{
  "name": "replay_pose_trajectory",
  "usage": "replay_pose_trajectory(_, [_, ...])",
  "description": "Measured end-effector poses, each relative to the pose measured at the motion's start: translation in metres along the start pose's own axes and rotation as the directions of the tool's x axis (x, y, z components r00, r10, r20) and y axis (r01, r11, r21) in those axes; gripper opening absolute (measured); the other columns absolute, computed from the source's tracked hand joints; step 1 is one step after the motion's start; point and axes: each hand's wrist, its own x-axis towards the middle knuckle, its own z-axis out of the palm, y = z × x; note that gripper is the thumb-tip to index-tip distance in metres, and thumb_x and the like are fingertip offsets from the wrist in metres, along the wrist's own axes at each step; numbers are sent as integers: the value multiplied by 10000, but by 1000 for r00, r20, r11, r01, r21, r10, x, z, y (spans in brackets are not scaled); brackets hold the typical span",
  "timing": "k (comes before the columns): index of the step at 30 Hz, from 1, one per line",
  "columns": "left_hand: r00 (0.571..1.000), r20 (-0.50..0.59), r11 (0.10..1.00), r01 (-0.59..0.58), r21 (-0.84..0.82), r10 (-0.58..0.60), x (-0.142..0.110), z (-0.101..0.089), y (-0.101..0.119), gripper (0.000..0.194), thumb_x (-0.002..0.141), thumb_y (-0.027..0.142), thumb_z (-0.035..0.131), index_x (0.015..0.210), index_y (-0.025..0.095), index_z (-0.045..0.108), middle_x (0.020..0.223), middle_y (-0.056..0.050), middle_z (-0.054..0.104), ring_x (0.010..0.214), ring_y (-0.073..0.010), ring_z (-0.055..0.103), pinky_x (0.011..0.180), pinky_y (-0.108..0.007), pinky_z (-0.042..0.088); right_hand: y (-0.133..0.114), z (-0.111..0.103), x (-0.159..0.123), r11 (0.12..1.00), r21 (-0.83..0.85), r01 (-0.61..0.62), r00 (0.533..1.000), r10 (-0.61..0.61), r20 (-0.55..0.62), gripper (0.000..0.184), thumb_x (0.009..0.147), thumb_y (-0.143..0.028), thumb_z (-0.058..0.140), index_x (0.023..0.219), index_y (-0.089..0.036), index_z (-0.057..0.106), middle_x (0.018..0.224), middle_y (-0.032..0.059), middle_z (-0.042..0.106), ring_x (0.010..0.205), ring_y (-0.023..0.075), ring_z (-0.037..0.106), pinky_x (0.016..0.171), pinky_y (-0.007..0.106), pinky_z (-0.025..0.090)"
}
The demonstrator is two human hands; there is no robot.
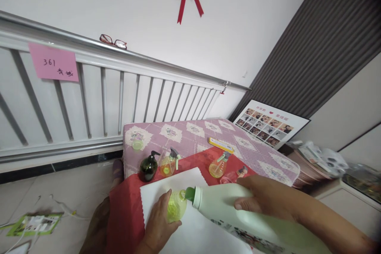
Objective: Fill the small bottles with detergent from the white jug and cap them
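A cloth lies under the mat. A small bottle and a jug are over the mat. Behind it, on the left, stand a pump bottle and a spray bottle.

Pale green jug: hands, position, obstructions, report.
Left hand gripping yellow-green bottle. Right hand holding pale green jug tilted, green spout at bottle's mouth. No obstruction visible between them.

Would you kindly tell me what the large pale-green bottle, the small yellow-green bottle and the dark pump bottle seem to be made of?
Large pale-green bottle: probably plastic with a satin finish, by its soft sheen and threaded neck.
Small yellow-green bottle: likely plastic, translucent and glossy, since light shows through; glass is possible.
Dark pump bottle: glossy, with bright highlights; plastic or glass, I cannot tell.
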Motion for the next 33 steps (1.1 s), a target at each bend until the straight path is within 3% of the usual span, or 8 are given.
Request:
replay_pose_trajectory(8, [1000,-5,1000,-1,-22,1,0,0,1,969,643,262,652,1551,163,328,1612,-111,457,1493,-271,409,1280,-395,305,-1,0,1,1000,2,23,1000,-23,-18,280,815,-487,630,888,-223,693,1025,113,792,974,353,714,745,378,510])
replay_pose_trajectory(33, [1000,-3,1000,6,12,-6,-1,-1,1,957,645,275,662,1541,175,342,1611,-105,464,1491,-256,418,1262,-358,316,-5,-3,-5,999,39,14,1000,-14,4,333,839,-487,627,990,-201,703,1110,136,784,1019,373,716,805,412,522])
